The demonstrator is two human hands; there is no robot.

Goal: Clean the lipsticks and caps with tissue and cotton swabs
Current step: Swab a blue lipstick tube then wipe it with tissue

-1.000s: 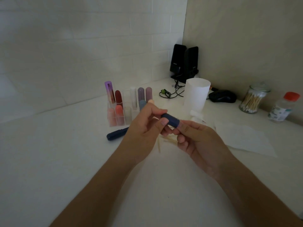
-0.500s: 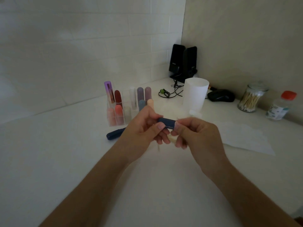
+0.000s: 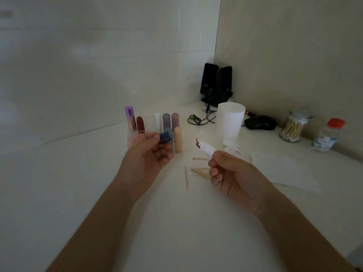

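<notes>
Over the counter (image 3: 68,193), a blue cap (image 3: 165,136) is held in the left grip (image 3: 145,160), stained tissue (image 3: 206,147) in the right grip (image 3: 231,177); a clean fold should be used.

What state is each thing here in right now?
Dark blue plastic lipstick cap: pinched in left hand, lifted.
Twisted white tissue: held by right hand, tip stained red.
Glass cotton-swab jar: lid on.
Clear plastic bottle: red cap on.
Wooden cotton swabs: lying loose on white counter.
</notes>
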